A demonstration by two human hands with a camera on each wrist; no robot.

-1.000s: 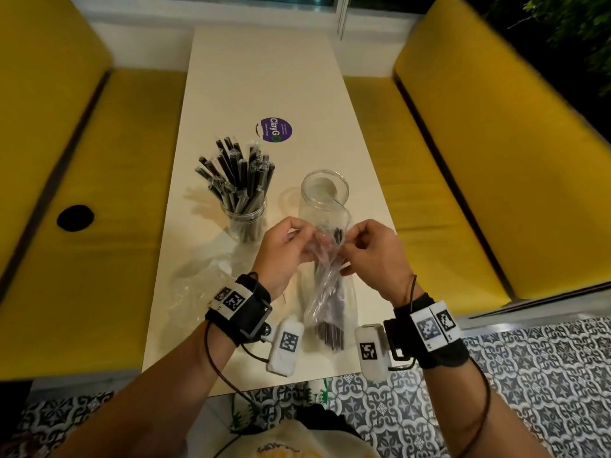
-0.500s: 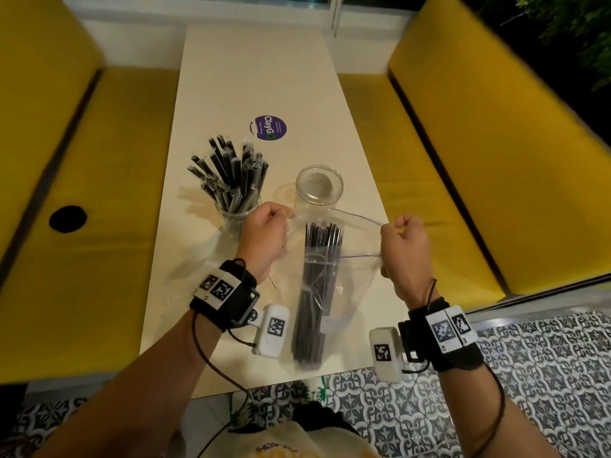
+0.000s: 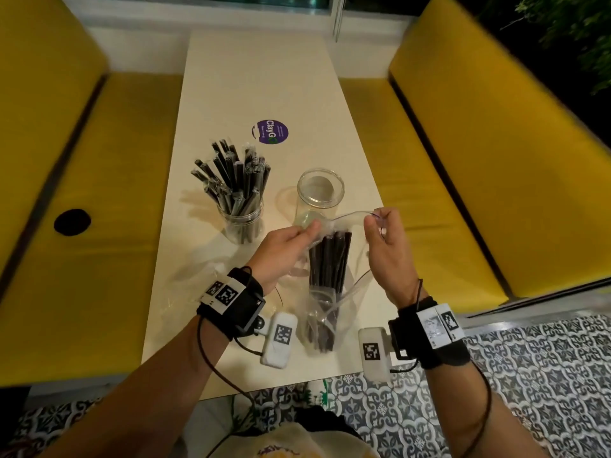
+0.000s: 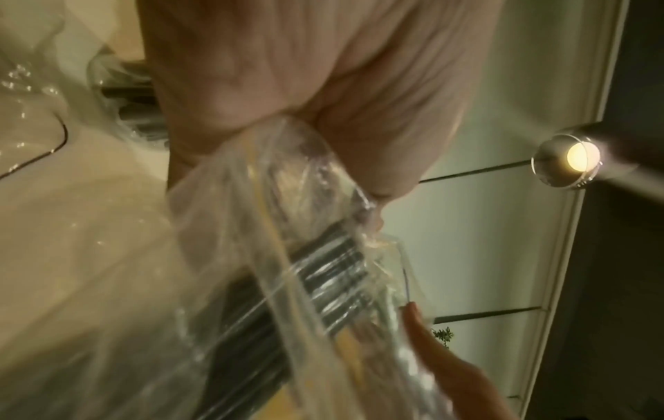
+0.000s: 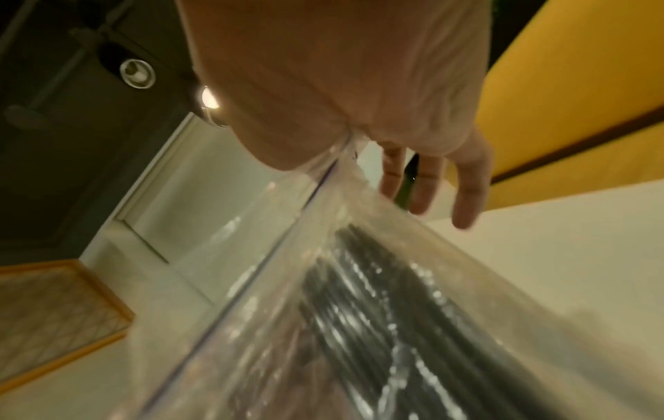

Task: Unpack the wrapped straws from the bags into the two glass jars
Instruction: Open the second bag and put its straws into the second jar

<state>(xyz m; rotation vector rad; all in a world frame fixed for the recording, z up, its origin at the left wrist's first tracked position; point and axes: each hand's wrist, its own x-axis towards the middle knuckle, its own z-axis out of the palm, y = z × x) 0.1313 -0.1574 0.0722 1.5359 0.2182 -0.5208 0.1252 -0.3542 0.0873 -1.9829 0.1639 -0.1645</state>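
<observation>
Change: hands are drawn closer since the earlier frame.
Left hand (image 3: 281,249): bag (image 3: 325,305) mouth is pinched.
Right hand (image 3: 385,246): opposite edge is pinched.
Straws (image 3: 329,259): kept bagged above table (image 3: 264,77).
Next: bundle is to be lifted into empty jar (image 3: 320,193).

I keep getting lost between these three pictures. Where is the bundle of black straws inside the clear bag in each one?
Head: black straws at centre, between both hands.
Left wrist: lower centre, below the left hand.
Right wrist: lower right, below the right hand.
Shared landmark: the clear bag both hands pinch.
</observation>
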